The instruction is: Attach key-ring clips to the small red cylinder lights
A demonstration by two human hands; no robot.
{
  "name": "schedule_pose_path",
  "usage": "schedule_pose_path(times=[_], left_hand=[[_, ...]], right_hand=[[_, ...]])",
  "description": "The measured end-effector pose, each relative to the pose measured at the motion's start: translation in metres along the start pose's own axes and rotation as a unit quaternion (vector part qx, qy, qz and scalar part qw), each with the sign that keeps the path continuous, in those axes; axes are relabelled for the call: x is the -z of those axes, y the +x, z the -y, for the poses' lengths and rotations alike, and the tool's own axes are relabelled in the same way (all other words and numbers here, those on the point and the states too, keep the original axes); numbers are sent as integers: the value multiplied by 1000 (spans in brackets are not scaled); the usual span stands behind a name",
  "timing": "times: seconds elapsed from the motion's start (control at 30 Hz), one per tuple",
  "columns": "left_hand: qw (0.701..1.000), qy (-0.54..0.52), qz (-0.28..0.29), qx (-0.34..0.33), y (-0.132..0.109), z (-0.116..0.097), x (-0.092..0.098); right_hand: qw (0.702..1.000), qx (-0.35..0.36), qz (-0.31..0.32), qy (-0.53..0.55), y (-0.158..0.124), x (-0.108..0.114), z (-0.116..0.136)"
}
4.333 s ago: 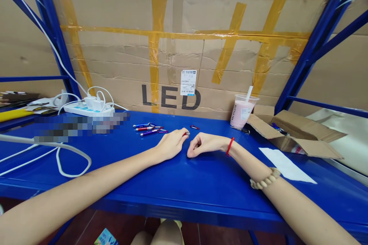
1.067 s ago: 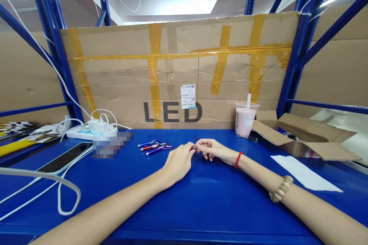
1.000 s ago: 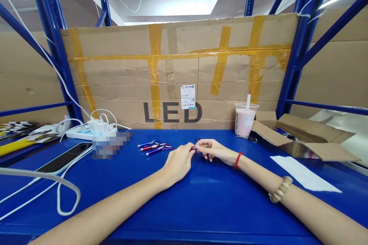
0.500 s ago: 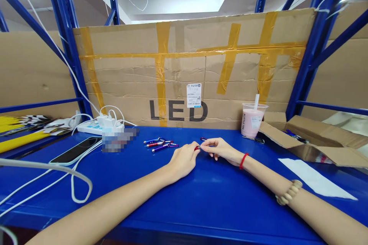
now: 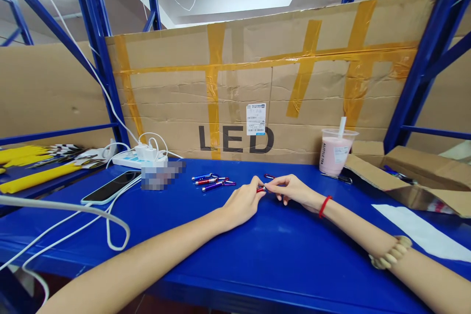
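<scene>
Resting on the blue table (image 5: 287, 260): a phone (image 5: 113, 188), power strip (image 5: 123, 160), three shiny little tubes (image 5: 206, 181), cup (image 5: 331, 156) of pink drink, opened box (image 5: 375, 172), white paper (image 5: 419, 232).

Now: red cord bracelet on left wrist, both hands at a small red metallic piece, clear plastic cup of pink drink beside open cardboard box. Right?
Wrong wrist: the head view shows the red cord bracelet on the right one. The rest holds: left hand and right hand at the small red metallic piece, clear plastic cup of pink drink beside the open cardboard box.
</scene>
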State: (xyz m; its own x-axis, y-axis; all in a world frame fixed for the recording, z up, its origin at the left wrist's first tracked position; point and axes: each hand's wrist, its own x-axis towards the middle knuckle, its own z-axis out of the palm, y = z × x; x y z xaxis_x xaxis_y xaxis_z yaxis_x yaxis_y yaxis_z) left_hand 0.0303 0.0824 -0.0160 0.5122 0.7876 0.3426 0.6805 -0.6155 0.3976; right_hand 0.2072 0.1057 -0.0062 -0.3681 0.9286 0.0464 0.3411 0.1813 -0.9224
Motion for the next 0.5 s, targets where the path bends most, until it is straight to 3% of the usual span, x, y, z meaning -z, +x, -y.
schedule_pose_path(times=[0.5], left_hand=[[988,-103,22,-110,-1,4,0]], right_hand=[[998,-3,69,5,-2,7,0]])
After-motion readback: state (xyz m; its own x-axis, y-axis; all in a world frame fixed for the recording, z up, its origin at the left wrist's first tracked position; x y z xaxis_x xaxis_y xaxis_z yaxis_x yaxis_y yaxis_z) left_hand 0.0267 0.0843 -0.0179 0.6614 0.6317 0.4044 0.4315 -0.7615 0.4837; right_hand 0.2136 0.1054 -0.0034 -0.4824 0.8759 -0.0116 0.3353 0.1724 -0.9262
